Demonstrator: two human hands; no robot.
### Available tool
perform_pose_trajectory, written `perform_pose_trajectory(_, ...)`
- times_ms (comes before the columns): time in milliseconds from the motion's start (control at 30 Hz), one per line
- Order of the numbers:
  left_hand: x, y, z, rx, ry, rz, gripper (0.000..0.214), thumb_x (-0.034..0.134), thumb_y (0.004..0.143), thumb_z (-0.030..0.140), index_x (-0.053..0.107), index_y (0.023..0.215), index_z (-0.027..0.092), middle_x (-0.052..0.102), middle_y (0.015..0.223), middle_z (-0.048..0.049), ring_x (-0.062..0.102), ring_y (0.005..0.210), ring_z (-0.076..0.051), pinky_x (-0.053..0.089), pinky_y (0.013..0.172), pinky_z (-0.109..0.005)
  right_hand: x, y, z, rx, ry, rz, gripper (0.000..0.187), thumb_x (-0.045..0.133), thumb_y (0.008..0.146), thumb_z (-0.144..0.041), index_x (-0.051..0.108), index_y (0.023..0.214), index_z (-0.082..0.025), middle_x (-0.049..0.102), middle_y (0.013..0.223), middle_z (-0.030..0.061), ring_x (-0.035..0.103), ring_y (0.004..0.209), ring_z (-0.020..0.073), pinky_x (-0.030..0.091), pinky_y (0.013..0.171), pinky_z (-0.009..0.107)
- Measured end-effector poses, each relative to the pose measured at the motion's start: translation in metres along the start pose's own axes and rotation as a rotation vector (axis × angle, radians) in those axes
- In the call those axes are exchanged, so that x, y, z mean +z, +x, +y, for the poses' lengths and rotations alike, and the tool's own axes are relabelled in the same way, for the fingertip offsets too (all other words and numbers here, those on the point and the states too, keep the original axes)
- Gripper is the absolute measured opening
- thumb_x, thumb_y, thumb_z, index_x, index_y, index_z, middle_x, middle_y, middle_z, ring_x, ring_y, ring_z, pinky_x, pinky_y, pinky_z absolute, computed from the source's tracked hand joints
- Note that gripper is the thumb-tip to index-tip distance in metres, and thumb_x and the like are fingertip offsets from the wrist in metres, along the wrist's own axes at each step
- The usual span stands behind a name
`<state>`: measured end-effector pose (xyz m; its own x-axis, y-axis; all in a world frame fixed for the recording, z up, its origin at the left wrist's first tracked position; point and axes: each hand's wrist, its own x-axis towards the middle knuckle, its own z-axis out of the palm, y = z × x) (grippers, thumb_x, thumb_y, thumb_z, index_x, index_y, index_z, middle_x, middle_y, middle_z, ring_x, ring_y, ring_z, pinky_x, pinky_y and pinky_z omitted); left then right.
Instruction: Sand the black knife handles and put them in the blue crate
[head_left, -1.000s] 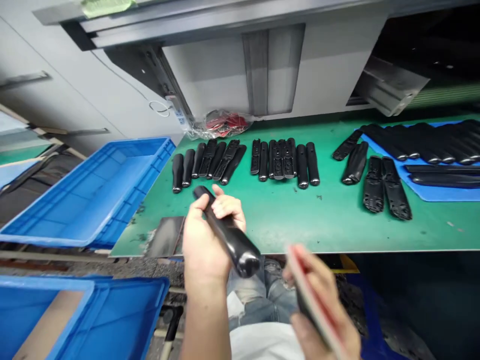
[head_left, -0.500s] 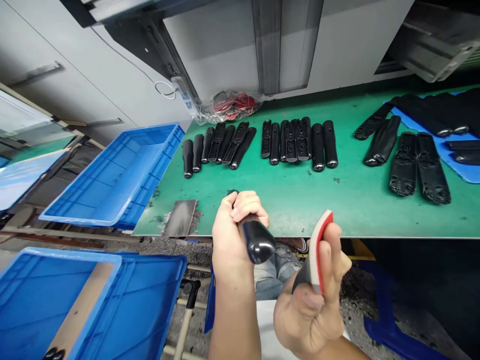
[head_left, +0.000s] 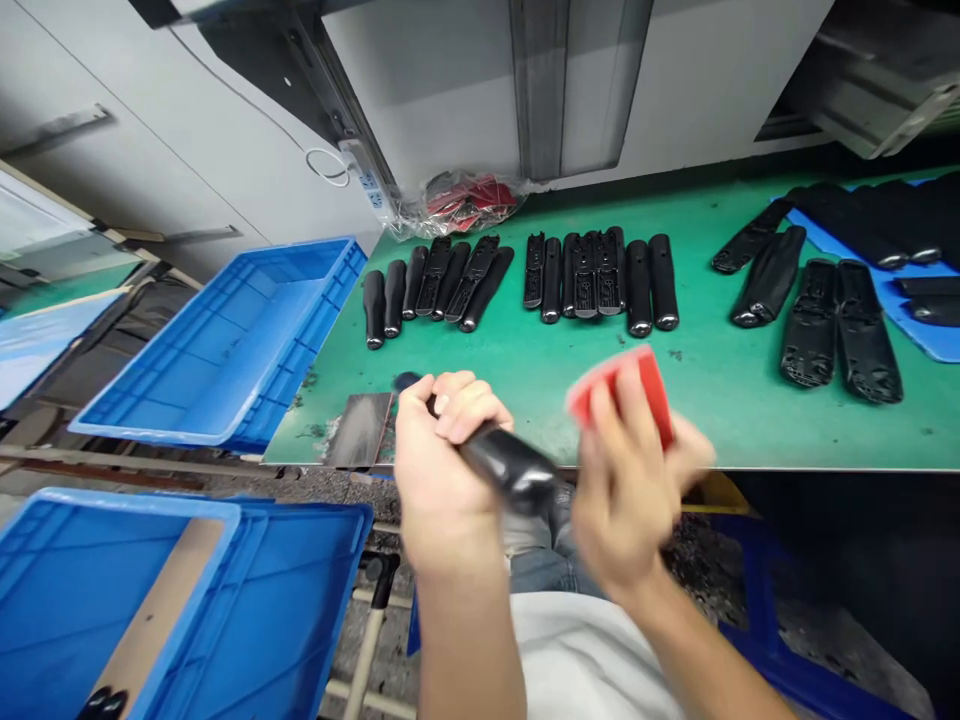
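My left hand (head_left: 439,460) is closed around a glossy black handle part (head_left: 510,468), which points down to the right over the front edge of the green table (head_left: 525,370). My right hand (head_left: 626,470), blurred by motion, grips a red pad (head_left: 626,390) just right of the handle's rounded end. Rows of similar black handle parts (head_left: 592,275) lie farther back on the table.
A blue crate (head_left: 217,350) stands left of the table and another blue crate (head_left: 187,610) sits lower left. A dark flat sheet (head_left: 360,430) lies at the table's front corner. More black parts (head_left: 840,330) and a blue mat (head_left: 930,330) are at the right; a bag of red items (head_left: 465,200) at the back.
My right hand has lifted the red pad up and toward the handle's end, turning its red face up. My left hand tilted the handle slightly to the right.
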<state>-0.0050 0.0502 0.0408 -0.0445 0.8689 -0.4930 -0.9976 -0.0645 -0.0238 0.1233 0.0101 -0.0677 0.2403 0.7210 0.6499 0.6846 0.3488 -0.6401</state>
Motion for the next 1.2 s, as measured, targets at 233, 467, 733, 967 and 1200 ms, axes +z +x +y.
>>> perform_pose_trajectory(233, -0.006, 0.006, 0.006, 0.022, 0.062, -0.026, 0.028, 0.031, 0.096, 0.019, 0.022, 0.07, 0.024, 0.03, 0.046, 0.0104, 0.031, 0.03, 0.0, 0.028, 0.033, -0.009, -0.01, -0.004, -0.024, 0.086, 0.368, -0.005, 0.047, 0.045, 0.109, -0.022, 0.043, 0.152, -0.039, 0.038, 0.157, -0.0006, 0.039, 0.14, 0.0312, 0.027, 0.112, 0.054)
perform_pose_trajectory(467, -0.009, 0.007, 0.009, 0.058, 0.041, -0.038, 0.028, 0.032, 0.095, 0.021, 0.023, 0.07, 0.024, 0.031, 0.047, 0.0104, 0.031, 0.031, -0.001, 0.029, 0.034, -0.01, -0.024, 0.002, -0.035, 0.726, 1.208, -0.248, 0.038, 0.039, 0.112, -0.049, 0.054, 0.145, -0.038, 0.043, 0.153, 0.0018, 0.057, 0.122, 0.0207, 0.053, 0.097, 0.03)
perform_pose_trajectory(733, -0.009, 0.005, 0.004, 0.247, 0.018, -0.032, 0.027, 0.036, 0.097, 0.021, 0.027, 0.071, 0.023, 0.03, 0.053, 0.0106, 0.029, 0.033, -0.002, 0.028, 0.034, -0.013, -0.029, 0.005, -0.05, 0.956, 1.653, -0.415, 0.029, 0.087, 0.087, -0.03, 0.072, 0.111, -0.026, 0.068, 0.095, -0.0002, 0.063, 0.084, 0.0122, 0.055, 0.08, 0.017)
perform_pose_trajectory(967, -0.007, -0.008, 0.01, 0.224, 0.008, -0.065, 0.03, 0.036, 0.097, 0.022, 0.023, 0.07, 0.024, 0.028, 0.051, 0.0107, 0.028, 0.031, -0.002, 0.027, 0.031, -0.012, -0.022, 0.026, -0.032, 0.777, 1.322, -0.098, 0.02, 0.085, 0.088, -0.021, 0.067, 0.096, -0.025, 0.068, 0.102, -0.0001, 0.065, 0.096, 0.0175, 0.057, 0.081, 0.024)
perform_pose_trajectory(1200, -0.011, -0.016, 0.019, -0.005, 0.051, -0.176, 0.034, 0.026, 0.103, 0.016, 0.017, 0.072, 0.025, 0.026, 0.051, 0.0107, 0.031, 0.033, 0.0, 0.03, 0.033, -0.005, -0.002, 0.018, -0.028, 1.008, 1.411, -0.352, 0.036, 0.095, 0.078, -0.028, 0.07, 0.103, -0.018, 0.071, 0.1, 0.0036, 0.067, 0.087, 0.0174, 0.058, 0.078, 0.023)
